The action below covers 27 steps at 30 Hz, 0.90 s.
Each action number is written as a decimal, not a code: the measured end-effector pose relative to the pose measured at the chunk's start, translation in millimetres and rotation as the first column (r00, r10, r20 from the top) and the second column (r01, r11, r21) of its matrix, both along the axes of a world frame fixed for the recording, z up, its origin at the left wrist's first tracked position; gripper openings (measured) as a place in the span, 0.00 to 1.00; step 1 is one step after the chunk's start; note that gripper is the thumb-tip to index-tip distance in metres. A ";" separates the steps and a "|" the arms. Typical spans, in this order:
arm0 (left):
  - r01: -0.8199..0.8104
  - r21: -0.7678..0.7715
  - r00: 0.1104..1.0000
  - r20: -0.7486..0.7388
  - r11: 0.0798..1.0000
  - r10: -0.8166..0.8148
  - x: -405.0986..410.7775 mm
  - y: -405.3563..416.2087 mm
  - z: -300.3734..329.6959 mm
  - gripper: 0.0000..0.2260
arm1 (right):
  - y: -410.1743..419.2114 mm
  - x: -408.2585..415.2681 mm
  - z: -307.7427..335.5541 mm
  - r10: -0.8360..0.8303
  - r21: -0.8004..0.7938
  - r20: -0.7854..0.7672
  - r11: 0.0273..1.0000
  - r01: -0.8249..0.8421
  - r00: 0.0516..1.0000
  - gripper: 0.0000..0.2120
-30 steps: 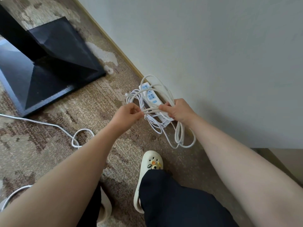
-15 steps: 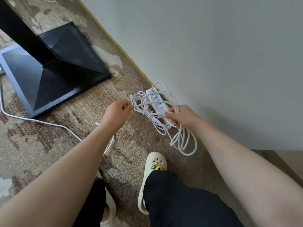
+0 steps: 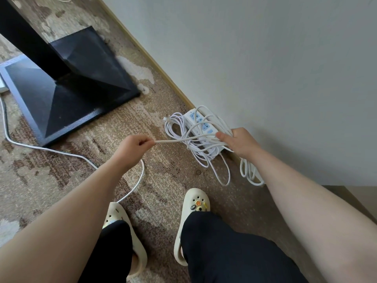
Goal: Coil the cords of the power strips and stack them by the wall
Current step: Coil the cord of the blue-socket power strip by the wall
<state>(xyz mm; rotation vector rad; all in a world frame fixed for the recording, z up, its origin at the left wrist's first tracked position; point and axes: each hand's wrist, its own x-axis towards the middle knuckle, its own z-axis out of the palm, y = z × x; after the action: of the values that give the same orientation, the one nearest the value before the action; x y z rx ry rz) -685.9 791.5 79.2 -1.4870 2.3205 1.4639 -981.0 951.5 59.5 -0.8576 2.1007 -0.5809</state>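
A white power strip [image 3: 201, 124] with blue sockets lies on the carpet against the wall, under a heap of white cord loops [image 3: 179, 127]. My right hand [image 3: 239, 142] grips a bundle of cord loops [image 3: 247, 170] that hangs down below it, just right of the strip. My left hand [image 3: 133, 147] pinches a stretch of the same white cord [image 3: 175, 140], pulled taut towards the right hand. From the left hand the loose cord [image 3: 51, 150] trails back across the carpet to the far left.
The black base of a stand [image 3: 67, 92] sits on the patterned carpet to the left, close to the trailing cord. The wall [image 3: 265, 68] runs diagonally along the right. My two feet in cream clogs [image 3: 195, 203] stand just below the hands.
My left hand has moved left and away from the right hand, drawing the cord taut between them. The loose loop on the carpet has straightened out.
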 end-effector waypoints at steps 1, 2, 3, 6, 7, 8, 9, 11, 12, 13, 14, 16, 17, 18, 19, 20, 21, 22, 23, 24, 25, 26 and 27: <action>-0.012 0.006 1.000 -0.001 1.000 0.012 6.3 -3.4 0.1 0.07 | -0.1 0.4 -0.2 0.009 0.009 -0.036 1.000 -0.008 0.999 0.26; -0.029 0.010 1.000 -0.009 1.000 0.029 12.9 -6.7 0.2 0.07 | -0.2 0.2 -0.8 0.002 0.012 -0.065 1.000 -0.002 0.998 0.26; -0.047 0.009 0.999 -0.023 0.999 0.047 19.3 -9.9 0.5 0.07 | -0.3 -0.3 -1.5 -0.022 0.003 -0.084 1.000 0.022 0.996 0.26; -0.038 -0.023 0.998 -0.042 0.999 0.037 34.3 -15.1 1.8 0.07 | -3.4 -0.6 -1.3 -0.136 -0.054 -0.113 0.990 0.131 0.984 0.26; -0.018 -0.036 1.000 -0.026 0.999 0.017 38.0 -15.0 1.1 0.07 | -5.3 0.6 -1.0 -0.163 -0.062 -0.133 0.986 0.156 0.978 0.27; -0.006 -0.041 1.000 -0.003 0.999 0.006 40.3 -13.3 0.1 0.08 | -7.2 2.5 -0.5 -0.181 -0.064 -0.156 0.983 0.173 0.971 0.27; -0.008 -0.037 1.000 0.021 0.999 0.008 40.1 -10.7 -0.4 0.09 | -9.6 5.2 -0.1 -0.190 -0.064 -0.176 0.981 0.181 0.966 0.27; -0.077 0.018 0.997 0.033 0.997 0.077 27.8 -3.8 1.5 0.10 | -13.5 11.3 0.4 -0.181 -0.061 -0.187 0.983 0.172 0.966 0.26; -0.155 0.080 0.988 -0.001 0.985 0.155 15.7 -0.3 4.6 0.10 | -14.4 14.1 0.5 -0.161 -0.057 -0.171 0.987 0.153 0.972 0.25; -0.240 0.166 0.966 -0.061 0.956 0.253 1.2 2.8 9.6 0.11 | -14.7 16.5 0.2 -0.135 -0.054 -0.145 0.990 0.129 0.980 0.23; -0.313 0.270 0.925 -0.132 0.911 0.357 -14.4 5.7 16.0 0.11 | -14.3 18.6 -0.4 -0.111 -0.053 -0.121 0.993 0.105 0.986 0.22; -0.372 0.473 0.811 -0.254 0.799 0.528 -43.6 11.9 28.2 0.11 | -11.6 22.2 -1.7 -0.095 -0.073 -0.097 0.993 0.088 0.991 0.22; -0.367 0.540 0.764 -0.290 0.758 0.576 -53.5 16.2 31.5 0.11 | -10.1 23.9 -2.6 -0.103 -0.089 -0.091 0.991 0.095 0.990 0.22; -0.357 0.570 0.742 -0.308 0.740 0.595 -59.9 21.5 31.6 0.12 | -8.6 25.2 -3.4 -0.117 -0.101 -0.089 0.989 0.108 0.989 0.23; -0.354 0.571 0.745 -0.306 0.741 0.592 -62.1 27.0 28.4 0.12 | -7.1 26.3 -4.1 -0.132 -0.107 -0.093 0.987 0.122 0.987 0.23; -0.362 0.556 0.765 -0.282 0.748 0.579 -61.3 31.6 23.2 0.12 | -5.4 26.5 -4.5 -0.153 -0.107 -0.101 0.984 0.143 0.983 0.23; -0.375 0.531 0.792 -0.242 0.760 0.560 -57.6 34.4 16.5 0.12 | -3.8 25.6 -4.6 -0.182 -0.110 -0.112 0.979 0.170 0.977 0.23; -0.384 0.497 0.822 -0.200 0.778 0.534 -51.7 35.4 8.7 0.12 | -2.2 23.8 -4.3 -0.212 -0.118 -0.127 0.973 0.198 0.969 0.23; -0.381 0.454 0.853 -0.164 0.806 0.496 -44.0 34.9 0.2 0.12 | -0.9 21.0 -3.4 -0.238 -0.131 -0.153 0.967 0.219 0.959 0.23; -0.362 0.404 0.884 -0.136 0.840 0.447 -34.9 33.6 -7.9 0.12 | 0.0 17.9 -2.1 -0.256 -0.143 -0.189 0.962 0.231 0.948 0.24; -0.328 0.354 0.914 -0.115 0.876 0.389 -25.2 31.7 -14.7 0.12 | 0.4 15.1 -0.4 -0.265 -0.153 -0.229 0.960 0.234 0.937 0.24; -0.285 0.307 0.939 -0.103 0.908 0.329 -15.6 29.8 -20.1 0.11 | 0.2 12.8 1.2 -0.266 -0.160 -0.271 0.960 0.229 0.925 0.25; -0.243 0.269 0.956 -0.098 0.932 0.278 -6.3 27.9 -24.0 0.10 | -0.5 11.1 2.7 -0.257 -0.161 -0.311 0.963 0.216 0.915 0.25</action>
<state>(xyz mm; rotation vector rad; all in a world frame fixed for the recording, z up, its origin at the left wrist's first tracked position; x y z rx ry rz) -692.2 819.4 55.2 -1.7203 1.9569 1.8993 -969.9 951.0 62.2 -0.8172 2.5198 -0.7429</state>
